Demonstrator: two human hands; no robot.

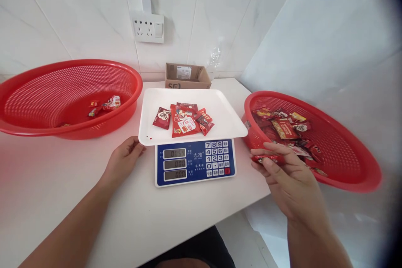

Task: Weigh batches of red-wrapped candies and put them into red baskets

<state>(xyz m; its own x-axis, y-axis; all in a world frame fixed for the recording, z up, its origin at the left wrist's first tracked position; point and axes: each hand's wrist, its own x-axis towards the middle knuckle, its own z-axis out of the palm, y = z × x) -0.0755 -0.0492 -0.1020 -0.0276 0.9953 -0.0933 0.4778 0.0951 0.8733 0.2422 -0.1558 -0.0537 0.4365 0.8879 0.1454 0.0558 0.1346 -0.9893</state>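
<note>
Over white table, right hand [290, 178] (palm inward) pinches packet [268, 159].

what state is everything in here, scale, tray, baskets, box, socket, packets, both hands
scale: on, digits on all three displays
white tray: on the scale, loaded with packets
left basket: a few packets inside
right basket: many more packets inside
cardboard box: open-topped
wall socket: nothing plugged in
right hand: closed on a red packet
left hand: fingers curled, contents unclear
</note>
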